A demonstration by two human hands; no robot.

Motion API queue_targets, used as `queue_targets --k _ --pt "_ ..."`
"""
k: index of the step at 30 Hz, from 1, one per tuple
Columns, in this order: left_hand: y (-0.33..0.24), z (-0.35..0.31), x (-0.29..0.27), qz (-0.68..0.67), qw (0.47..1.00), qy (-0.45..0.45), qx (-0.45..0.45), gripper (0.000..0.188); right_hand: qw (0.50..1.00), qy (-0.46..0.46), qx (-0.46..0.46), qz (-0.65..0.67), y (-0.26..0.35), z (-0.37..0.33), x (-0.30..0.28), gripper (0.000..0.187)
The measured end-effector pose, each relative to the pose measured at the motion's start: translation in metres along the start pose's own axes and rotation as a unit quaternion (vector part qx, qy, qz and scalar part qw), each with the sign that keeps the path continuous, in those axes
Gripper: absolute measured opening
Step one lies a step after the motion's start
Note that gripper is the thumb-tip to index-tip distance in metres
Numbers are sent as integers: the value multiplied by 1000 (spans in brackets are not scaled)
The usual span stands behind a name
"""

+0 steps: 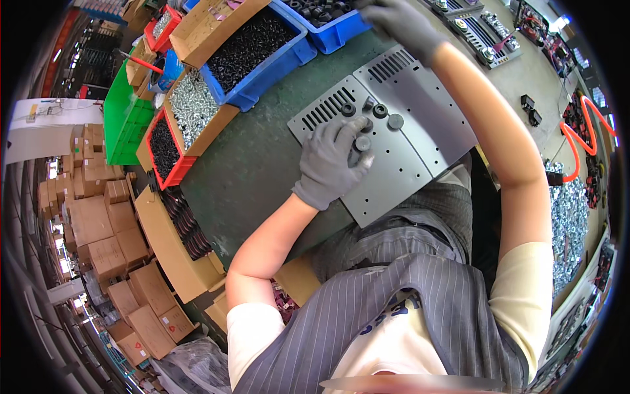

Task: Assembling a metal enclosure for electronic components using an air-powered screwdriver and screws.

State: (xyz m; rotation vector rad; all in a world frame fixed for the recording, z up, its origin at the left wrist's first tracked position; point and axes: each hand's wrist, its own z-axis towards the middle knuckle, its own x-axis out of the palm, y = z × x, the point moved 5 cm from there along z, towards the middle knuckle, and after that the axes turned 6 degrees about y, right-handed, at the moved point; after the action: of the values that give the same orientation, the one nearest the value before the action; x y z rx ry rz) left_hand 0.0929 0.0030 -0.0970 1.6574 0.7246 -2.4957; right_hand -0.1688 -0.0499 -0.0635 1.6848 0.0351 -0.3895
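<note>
Far left: stacked cardboard boxes [111, 223], then a green bin [125, 131]. Next, a red bin [172, 176] of small black parts, its edge against a cardboard tray [223, 118] of silver fasteners. A blue bin [252, 98] of black fasteners sits just beyond. From these rims a broad strip of dark green tabletop [243, 174] runs to the slanted edge of the left grey plate [384, 177], giving the left forearm lateral room.

Left hand (gloved) [333, 159]: over that plate, fingers bent, thumb set apart, touching black round pieces [362, 143]; cannot tell whether any is gripped. More such pieces lie loose just beyond the fingertips, near the seam with the right grey plate [430, 115]. Both plates have slots along the far edge; their near edges come close to the person's lap.

Right hand (gloved) [400, 26]: blurred, at the right rim of a second blue bin [335, 38] of black round parts, clear of the plates; finger state cannot be told. Forearm passes above the right plate.

Far right: slotted panels [482, 43] on a pale surface, two black blocks [530, 109], an orange coiled hose [572, 151].
</note>
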Motion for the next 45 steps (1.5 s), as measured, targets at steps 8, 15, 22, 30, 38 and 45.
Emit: queue_targets --k 8,15,22,30,38,45 --pt "53 -15 -95 40 982 -166 -81 44 874 -129 -399 -246 83 21 -7 37" --pt "156 -57 -167 149 957 -173 -181 30 972 106 -94 188 -33 -171 -6 60" --pt "274 -29 -180 157 935 -12 -318 47 855 80 507 -74 -164 -367 -39 58" --pt "324 13 -127 183 899 197 -345 67 944 -312 106 2 -164 -391 -70 39" --pt "346 -4 -129 45 904 134 -403 46 942 -298 91 126 -175 -367 -54 52" --pt "357 -24 -133 -562 679 -173 -439 34 948 -263 52 171 -174 -359 -53 51"
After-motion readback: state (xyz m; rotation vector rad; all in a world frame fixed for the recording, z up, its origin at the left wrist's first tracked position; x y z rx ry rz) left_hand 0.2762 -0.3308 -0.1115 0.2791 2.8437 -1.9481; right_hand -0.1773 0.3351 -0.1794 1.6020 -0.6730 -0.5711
